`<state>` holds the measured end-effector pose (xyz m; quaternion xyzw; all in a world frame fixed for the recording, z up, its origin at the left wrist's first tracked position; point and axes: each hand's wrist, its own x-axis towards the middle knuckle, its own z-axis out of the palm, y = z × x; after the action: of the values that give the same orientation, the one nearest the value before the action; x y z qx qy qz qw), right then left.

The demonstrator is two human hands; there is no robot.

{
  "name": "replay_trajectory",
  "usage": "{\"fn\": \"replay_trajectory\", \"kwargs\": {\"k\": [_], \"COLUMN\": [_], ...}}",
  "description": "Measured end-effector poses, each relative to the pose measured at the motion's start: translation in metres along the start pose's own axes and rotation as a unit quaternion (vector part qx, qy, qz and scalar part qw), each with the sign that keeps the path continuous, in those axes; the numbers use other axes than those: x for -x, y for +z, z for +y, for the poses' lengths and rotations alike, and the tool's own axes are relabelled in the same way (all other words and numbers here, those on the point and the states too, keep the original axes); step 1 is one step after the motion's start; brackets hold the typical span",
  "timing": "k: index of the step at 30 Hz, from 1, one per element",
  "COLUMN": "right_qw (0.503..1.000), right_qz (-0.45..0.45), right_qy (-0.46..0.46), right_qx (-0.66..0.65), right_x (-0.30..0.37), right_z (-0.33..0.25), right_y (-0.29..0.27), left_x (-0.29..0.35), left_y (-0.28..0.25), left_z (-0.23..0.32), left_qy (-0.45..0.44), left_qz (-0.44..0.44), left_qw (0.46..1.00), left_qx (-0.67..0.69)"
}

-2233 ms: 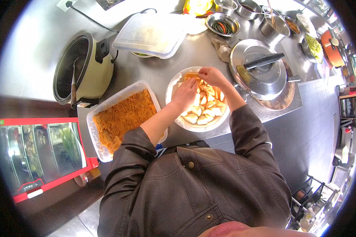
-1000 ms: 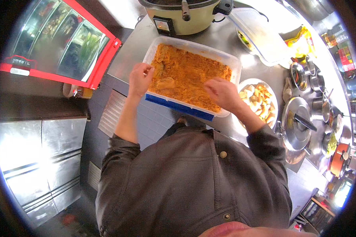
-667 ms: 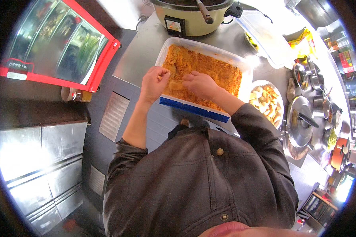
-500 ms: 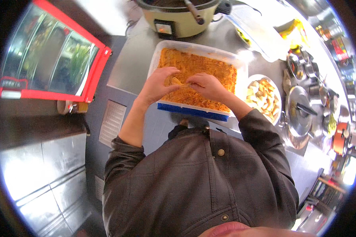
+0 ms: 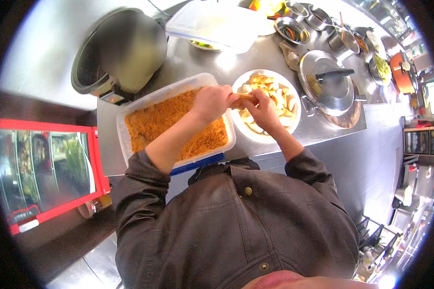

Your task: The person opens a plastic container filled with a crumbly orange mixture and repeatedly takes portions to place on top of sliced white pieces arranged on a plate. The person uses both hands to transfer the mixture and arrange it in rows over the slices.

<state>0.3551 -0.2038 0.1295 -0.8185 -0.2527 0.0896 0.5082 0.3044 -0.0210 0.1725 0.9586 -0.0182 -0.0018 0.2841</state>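
White bowl (image 5: 297, 113), one. Left hand (image 5: 213, 103) at its left rim, right hand (image 5: 265, 111) above it, fingertips of both pinching one orange-coated piece (image 5: 246, 97). Left of bowl: plastic tub (image 5: 168, 96), one.

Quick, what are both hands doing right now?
Left hand: closed, holding one end of an orange-coated piece.
Right hand: closed, pinching the same piece's other end over the white bowl.

Blur hid much of the cream pot (image 5: 147, 65). The left forearm (image 5: 174, 139) covered part of the orange crumbs (image 5: 154, 120) in the tub (image 5: 122, 132). The fingers (image 5: 261, 98) partly hid the orange piece (image 5: 244, 97) between them. A translucent lid (image 5: 214, 26) covered most of the green food (image 5: 201, 45) beneath.
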Motion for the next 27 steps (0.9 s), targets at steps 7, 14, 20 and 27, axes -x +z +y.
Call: {"fn": "replay_trajectory", "kwargs": {"k": [7,14,20,27], "right_qw": [0.981,0.985,0.987,0.986], "right_qz": [0.068,0.079,0.038,0.026], "right_qy": [0.125,0.132,0.142,0.126], "right_qx": [-0.131,-0.081,0.062,0.110], "right_x": [-0.035,-0.059,-0.061,-0.060], "right_z": [0.104,0.119,0.120,0.109], "right_y": [-0.055,-0.056,-0.059,-0.057], "left_x": [-0.098,-0.122,-0.128,-0.119], "left_y": [0.081,0.117,0.116,0.114], "left_z": [0.007,-0.013,-0.005,0.002], "left_qy": [-0.093,-0.118,-0.163,-0.128], "left_qz": [-0.034,0.010,0.003,0.079], "left_qw": [0.971,0.979,0.983,0.986], "left_qx": [0.220,0.165,0.080,0.076]}}
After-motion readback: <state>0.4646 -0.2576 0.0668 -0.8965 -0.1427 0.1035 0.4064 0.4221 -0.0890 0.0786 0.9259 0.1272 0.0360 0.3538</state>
